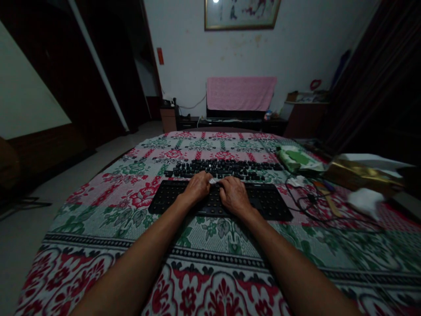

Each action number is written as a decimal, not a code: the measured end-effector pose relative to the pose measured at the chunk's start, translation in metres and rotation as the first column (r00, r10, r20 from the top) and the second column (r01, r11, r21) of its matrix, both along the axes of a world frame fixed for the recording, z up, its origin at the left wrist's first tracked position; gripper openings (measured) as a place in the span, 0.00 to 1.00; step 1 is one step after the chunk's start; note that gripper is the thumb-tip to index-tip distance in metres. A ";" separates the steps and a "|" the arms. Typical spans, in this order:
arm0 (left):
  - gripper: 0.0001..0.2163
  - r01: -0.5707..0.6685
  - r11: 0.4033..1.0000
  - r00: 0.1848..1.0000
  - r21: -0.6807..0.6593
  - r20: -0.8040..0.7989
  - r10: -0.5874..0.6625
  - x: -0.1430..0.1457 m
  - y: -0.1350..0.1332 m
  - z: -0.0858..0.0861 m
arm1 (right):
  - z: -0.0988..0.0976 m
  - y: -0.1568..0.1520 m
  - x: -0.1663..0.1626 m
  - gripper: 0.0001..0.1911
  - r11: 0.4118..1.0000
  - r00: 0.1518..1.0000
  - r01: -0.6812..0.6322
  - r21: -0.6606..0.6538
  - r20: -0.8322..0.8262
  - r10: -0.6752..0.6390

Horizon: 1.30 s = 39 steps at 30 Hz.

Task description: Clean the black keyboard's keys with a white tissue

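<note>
Black keyboard (269, 204) is laid flat at frame centre on a floral bedspread (98, 215), its long side across the frame. Both hands are rested on its upper middle. The left hand (197, 188) and right hand (234, 195) are curled, fingers bent down, fingertips almost met. A small white piece (213, 181) is seen between them, touching both; which hand grips it cannot be told. Rows of loose black keycaps (223, 169) are spread just beyond the keyboard. A green packet (297, 159) is placed at right of centre, with a dark cable (305, 202) looped below it. A pink cloth (241, 93) is draped at the far wall.
</note>
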<state>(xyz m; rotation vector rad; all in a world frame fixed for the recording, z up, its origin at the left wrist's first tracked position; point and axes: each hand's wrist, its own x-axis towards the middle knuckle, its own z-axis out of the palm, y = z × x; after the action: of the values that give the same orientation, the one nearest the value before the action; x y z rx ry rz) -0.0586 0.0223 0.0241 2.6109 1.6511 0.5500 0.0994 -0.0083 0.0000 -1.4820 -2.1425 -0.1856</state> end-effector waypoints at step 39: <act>0.14 -0.139 0.981 0.977 -0.134 -0.182 0.114 -0.046 0.006 0.017 | 0.002 0.000 -0.001 0.12 1.000 0.999 0.014 0.003 0.032 -0.014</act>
<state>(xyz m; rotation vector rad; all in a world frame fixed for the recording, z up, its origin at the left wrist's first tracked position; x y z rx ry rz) -0.1046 0.0287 0.0407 2.5239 1.8400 0.1975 0.0980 -0.0080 0.0021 -1.5025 -2.1564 -0.2180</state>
